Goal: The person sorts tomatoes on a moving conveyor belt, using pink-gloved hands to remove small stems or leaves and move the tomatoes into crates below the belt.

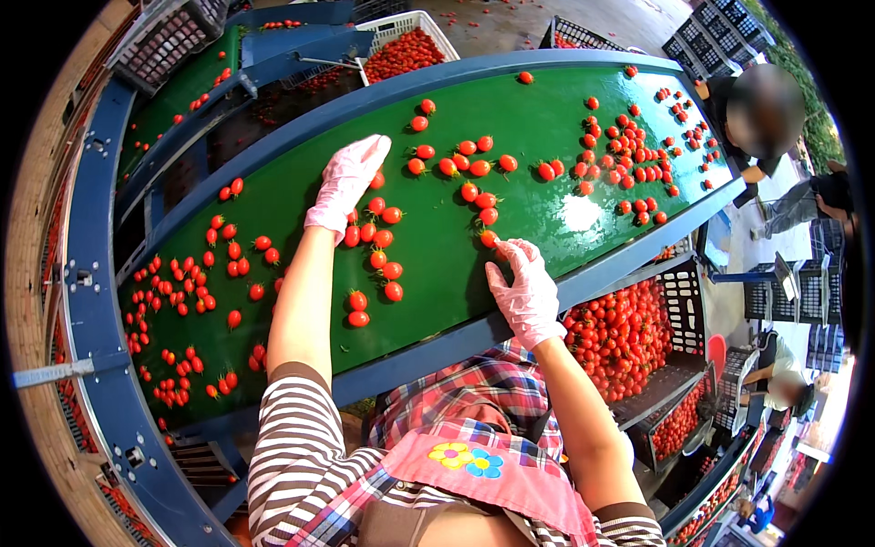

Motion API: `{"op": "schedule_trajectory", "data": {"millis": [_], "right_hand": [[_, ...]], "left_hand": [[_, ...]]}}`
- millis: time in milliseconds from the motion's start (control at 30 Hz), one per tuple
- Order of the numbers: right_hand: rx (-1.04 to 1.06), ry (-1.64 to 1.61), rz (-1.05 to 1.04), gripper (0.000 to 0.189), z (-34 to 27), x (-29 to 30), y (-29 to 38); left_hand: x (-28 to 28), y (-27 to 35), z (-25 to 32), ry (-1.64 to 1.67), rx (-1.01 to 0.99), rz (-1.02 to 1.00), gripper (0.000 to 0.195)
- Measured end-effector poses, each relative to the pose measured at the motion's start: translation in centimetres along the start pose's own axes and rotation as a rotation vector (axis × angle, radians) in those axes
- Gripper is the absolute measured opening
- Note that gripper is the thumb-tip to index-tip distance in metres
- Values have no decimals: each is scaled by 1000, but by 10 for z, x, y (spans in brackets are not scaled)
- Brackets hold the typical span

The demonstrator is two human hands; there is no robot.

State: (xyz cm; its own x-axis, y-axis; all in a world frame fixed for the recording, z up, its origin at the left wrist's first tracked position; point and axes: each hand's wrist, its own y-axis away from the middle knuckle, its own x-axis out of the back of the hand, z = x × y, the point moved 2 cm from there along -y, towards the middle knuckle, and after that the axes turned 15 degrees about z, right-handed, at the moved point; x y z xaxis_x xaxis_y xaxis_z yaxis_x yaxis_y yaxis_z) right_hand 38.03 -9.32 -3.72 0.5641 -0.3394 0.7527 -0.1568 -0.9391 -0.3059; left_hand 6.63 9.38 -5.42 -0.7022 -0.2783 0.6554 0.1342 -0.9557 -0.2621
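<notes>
Red cherry tomatoes (480, 167) lie in loose clusters on a green conveyor belt (424, 273) in front of me. My left hand (351, 179), in a thin pink glove, is over the belt's far half with its fingers together. One tomato (377, 180) shows beside its palm, and the hand hides whatever is under it. Nearer the front edge, my right hand (525, 290) wears a matching glove, its thumb and fingers apart. Its fingertips reach a tomato (488, 238) at the bottom of a short row; another is partly hidden beneath them.
Blue metal rails (437, 349) border the belt. A black crate (683, 301) of tomatoes stands by my right arm, and a white crate (444, 34) of tomatoes beyond the far rail. A person (724, 109) is at the belt's right end. More tomatoes (625, 154) crowd there.
</notes>
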Motion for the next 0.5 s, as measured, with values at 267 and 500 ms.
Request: {"op": "schedule_trajectory", "data": {"millis": [267, 500], "right_hand": [[-11, -52, -13, 39, -1, -62, 5], [-42, 49, -6, 36, 41, -46, -22]], "left_hand": [[-107, -72, -7, -342, -100, -113, 77], [-91, -50, 71, 72, -115, -339, 44]]}}
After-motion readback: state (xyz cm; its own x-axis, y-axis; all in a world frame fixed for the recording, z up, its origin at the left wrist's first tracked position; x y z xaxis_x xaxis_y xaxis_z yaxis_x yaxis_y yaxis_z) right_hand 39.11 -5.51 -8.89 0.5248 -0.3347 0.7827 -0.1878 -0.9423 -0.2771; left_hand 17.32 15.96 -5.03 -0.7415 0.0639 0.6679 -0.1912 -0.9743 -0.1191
